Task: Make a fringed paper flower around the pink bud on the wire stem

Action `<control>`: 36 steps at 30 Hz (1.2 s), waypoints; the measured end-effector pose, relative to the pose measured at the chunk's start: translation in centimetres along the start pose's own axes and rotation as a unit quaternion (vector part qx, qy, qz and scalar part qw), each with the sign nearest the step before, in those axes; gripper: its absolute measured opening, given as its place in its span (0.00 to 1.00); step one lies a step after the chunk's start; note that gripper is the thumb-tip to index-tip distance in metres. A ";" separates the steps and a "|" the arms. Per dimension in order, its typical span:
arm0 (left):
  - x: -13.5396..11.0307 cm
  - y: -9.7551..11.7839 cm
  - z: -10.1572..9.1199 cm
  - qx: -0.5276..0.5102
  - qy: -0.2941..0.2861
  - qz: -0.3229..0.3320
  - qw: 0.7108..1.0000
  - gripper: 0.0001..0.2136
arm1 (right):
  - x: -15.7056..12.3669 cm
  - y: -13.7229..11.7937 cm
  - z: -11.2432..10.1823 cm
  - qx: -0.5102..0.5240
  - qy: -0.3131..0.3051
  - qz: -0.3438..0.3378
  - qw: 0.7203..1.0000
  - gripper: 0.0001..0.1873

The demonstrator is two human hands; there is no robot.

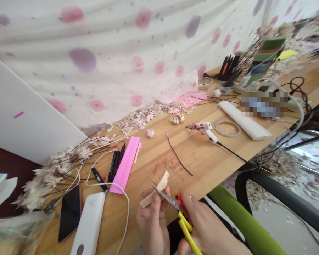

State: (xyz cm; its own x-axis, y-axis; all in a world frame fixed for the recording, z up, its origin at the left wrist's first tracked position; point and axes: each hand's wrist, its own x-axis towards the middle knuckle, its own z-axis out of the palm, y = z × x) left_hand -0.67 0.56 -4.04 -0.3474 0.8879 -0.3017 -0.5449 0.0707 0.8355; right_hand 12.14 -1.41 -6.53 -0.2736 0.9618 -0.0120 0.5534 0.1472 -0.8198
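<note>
My left hand [152, 221] pinches a strip of cream paper [157, 189] with a fringed upper end, low over the front edge of the wooden table [202, 159]. My right hand [208, 228] grips yellow-and-orange scissors [179, 214]; their blades are apart and meet the strip just above my left fingers. A thin dark wire stem with a pink tip [178, 157] lies on the wood just beyond. A folded pink paper strip [125, 164] and black pens [115, 163] lie to the left.
A white power bank [89, 225] with cable and a dark phone [70, 213] lie at the left, beside stemmed paper flowers [55, 170]. A white glue gun [206, 131], tape ring [228, 128], paper scraps [143, 117] and a stem holder [266, 58] sit farther back. A green-and-black chair [244, 219] stands at right.
</note>
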 end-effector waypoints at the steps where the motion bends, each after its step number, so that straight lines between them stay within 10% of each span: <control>1: 0.0 0.0 0.0 -0.001 -0.002 0.003 1.000 0.16 | 0.0 -0.1 0.0 -0.004 -0.003 0.006 1.000 0.42; 36: -0.8 0.0 1.4 0.006 -0.022 0.007 1.000 0.14 | -0.5 0.9 0.1 0.035 0.022 -0.013 0.999 0.42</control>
State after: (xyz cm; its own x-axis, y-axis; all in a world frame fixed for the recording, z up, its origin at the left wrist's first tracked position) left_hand 0.64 0.48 -3.20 -0.3205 0.9083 -0.2688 -0.5310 0.0627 0.8450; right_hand 12.73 -1.80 -7.30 -0.2515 0.9673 0.0338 0.4902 0.1574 -0.8573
